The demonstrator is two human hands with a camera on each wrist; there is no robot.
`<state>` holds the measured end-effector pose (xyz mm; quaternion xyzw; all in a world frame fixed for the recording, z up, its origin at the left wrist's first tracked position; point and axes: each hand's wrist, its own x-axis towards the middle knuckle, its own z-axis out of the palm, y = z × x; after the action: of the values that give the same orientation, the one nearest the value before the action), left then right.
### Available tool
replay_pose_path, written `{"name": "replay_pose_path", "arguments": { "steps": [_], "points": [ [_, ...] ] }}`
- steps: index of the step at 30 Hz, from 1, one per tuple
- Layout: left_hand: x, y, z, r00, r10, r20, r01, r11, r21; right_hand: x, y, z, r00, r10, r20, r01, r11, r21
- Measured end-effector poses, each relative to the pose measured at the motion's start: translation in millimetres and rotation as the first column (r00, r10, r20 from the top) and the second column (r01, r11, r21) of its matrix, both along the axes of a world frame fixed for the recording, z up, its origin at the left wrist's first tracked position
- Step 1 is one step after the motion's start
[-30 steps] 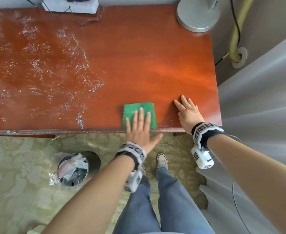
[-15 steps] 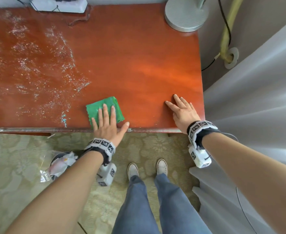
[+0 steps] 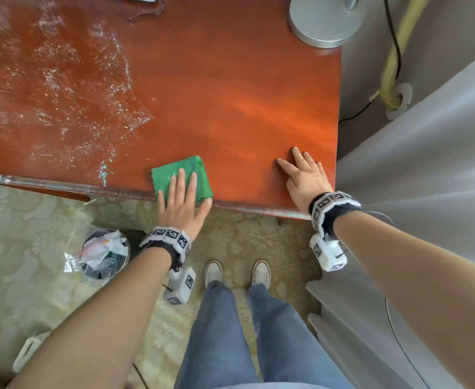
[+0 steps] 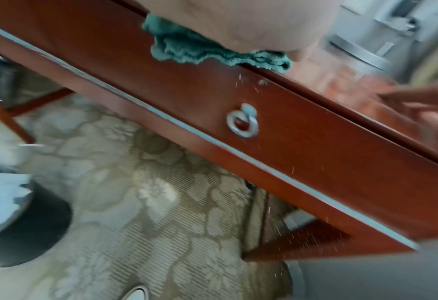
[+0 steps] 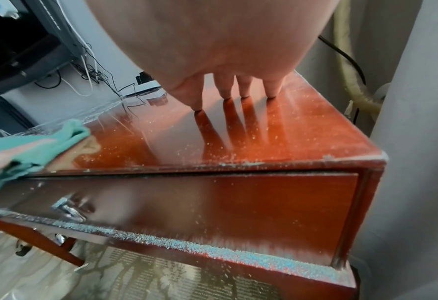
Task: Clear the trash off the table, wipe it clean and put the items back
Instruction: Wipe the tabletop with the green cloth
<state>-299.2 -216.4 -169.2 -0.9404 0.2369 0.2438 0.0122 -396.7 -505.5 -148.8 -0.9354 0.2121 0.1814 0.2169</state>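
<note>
A folded green cloth (image 3: 180,171) lies at the front edge of the red-brown wooden table (image 3: 230,94). My left hand (image 3: 181,196) presses flat on it with straight fingers, and the cloth's hem (image 4: 213,52) hangs slightly over the edge. My right hand (image 3: 305,172) rests flat on the table near its right front corner, its fingertips (image 5: 243,95) touching the glossy top. White crumbs and powder (image 3: 70,102) cover the table's left half. Fine grains fall past the drawer front (image 4: 302,239).
A round metal lamp base (image 3: 324,22) stands at the back right corner. A white power strip with cables (image 5: 148,87) sits at the back. A black bin lined with a bag of trash (image 3: 104,254) stands on the patterned carpet below left. A grey curtain (image 3: 427,164) hangs right.
My left hand slid the cloth left along the front edge, then back right a little, pushing crumbs off the edge. The right hand stayed planted.
</note>
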Motion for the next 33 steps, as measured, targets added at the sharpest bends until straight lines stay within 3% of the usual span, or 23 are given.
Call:
{"name": "replay_pose_path", "arguments": {
  "steps": [2,5,10,14,16,21,23,26,31,33],
  "points": [
    [13,17,5,0.993,0.106,-0.044,-0.104,0.994,0.043,2,4,-2,1.0,-0.001,-0.002,0.001,1.0,-0.022],
    [3,-3,7,0.992,0.12,-0.024,-0.119,0.992,0.038,10,13,-3,1.0,-0.011,-0.012,0.01,0.999,-0.039],
    [-55,-65,1,0.972,-0.236,-0.018,0.235,0.97,-0.063,32,27,-1,1.0,0.012,-0.019,-0.013,0.999,-0.033],
    [-39,-49,-4,0.944,-0.329,0.014,0.329,0.939,-0.099,57,37,0,0.999,0.039,-0.034,-0.04,0.998,-0.038],
    [-8,-17,-8,0.958,-0.283,0.042,0.285,0.955,-0.08,69,46,-1,0.998,0.046,-0.038,-0.047,0.998,-0.044],
    [94,96,-6,0.999,0.013,0.048,-0.016,0.998,0.059,102,83,-7,0.999,0.035,-0.032,-0.037,0.998,-0.045],
    [120,128,1,0.999,0.049,0.012,-0.05,0.995,0.089,116,102,-6,0.999,0.037,-0.035,-0.039,0.998,-0.039],
    [122,129,7,0.999,0.045,-0.018,-0.043,0.994,0.1,139,128,-4,0.998,0.05,-0.05,-0.052,0.998,-0.044],
    [85,75,3,0.943,-0.322,-0.083,0.317,0.946,-0.068,175,161,-3,0.996,0.057,-0.062,-0.062,0.996,-0.07],
    [87,74,-1,0.924,-0.376,-0.065,0.368,0.924,-0.102,183,168,-2,0.997,0.049,-0.063,-0.053,0.996,-0.067]
  ]
}}
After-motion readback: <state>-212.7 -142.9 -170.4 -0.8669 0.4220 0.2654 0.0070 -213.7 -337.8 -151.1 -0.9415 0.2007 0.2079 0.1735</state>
